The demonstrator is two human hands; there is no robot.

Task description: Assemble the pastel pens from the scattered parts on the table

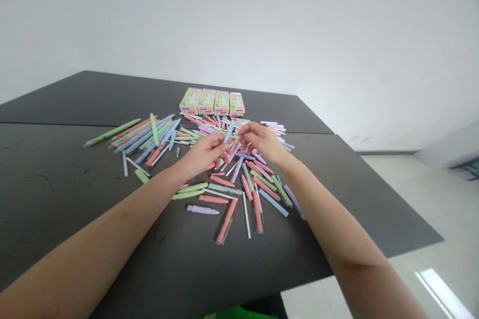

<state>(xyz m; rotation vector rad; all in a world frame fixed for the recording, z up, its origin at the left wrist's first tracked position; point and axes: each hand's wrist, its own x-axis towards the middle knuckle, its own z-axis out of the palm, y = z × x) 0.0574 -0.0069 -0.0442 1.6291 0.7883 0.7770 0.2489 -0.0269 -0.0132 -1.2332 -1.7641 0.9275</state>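
My left hand [207, 152] is closed on a light blue pen barrel [229, 131], which points up and away from me over the middle of a pile of pen parts. Just right of the barrel is my right hand [262, 140], its fingers loosely curved and apart, with nothing visible between them. Below both hands lie loose coloured barrels and caps, among them a purple pen piece [202, 210], a coral barrel with a clear cap [226, 222] and a thin white refill [246, 215]. The hands hide part of the pile.
To the left is a heap of green, blue and coral pens [144, 134]. Several pink-and-green boxes [206, 101] stand in a row behind the pile. Everything rests on a dark table [56, 184], with a seam across it and its right edge near my right arm.
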